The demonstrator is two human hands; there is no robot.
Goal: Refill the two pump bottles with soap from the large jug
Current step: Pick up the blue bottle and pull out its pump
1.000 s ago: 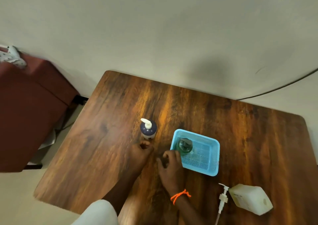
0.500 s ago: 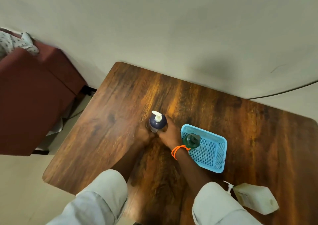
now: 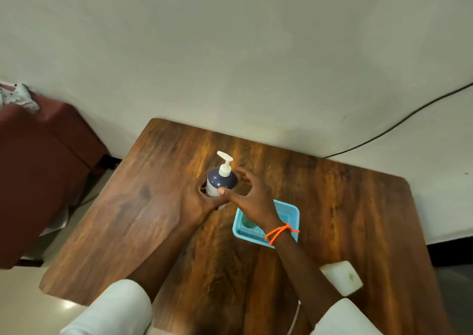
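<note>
A dark blue pump bottle point(image 3: 220, 181) with a white pump head stands near the middle of the wooden table point(image 3: 345, 206), leaning slightly left. My left hand point(image 3: 198, 204) grips its lower body from the near left. My right hand point(image 3: 249, 193) arches round its right side, with the thumb on the front and a fingertip at the shoulder. A green bottle point(image 3: 247, 220) sits in the blue basket point(image 3: 291, 213), mostly hidden by my right wrist. The white jug point(image 3: 341, 278) lies on the table at the near right.
A thin white pump tube point(image 3: 294, 316) shows beside my right sleeve at the near edge. A dark red seat point(image 3: 43, 170) stands left of the table. A black cable point(image 3: 399, 124) runs along the wall behind the table's right side.
Both hands moved from the table in front of the basket onto the blue pump bottle. The bottle now looks closer and larger, and my view has pulled back.
</note>
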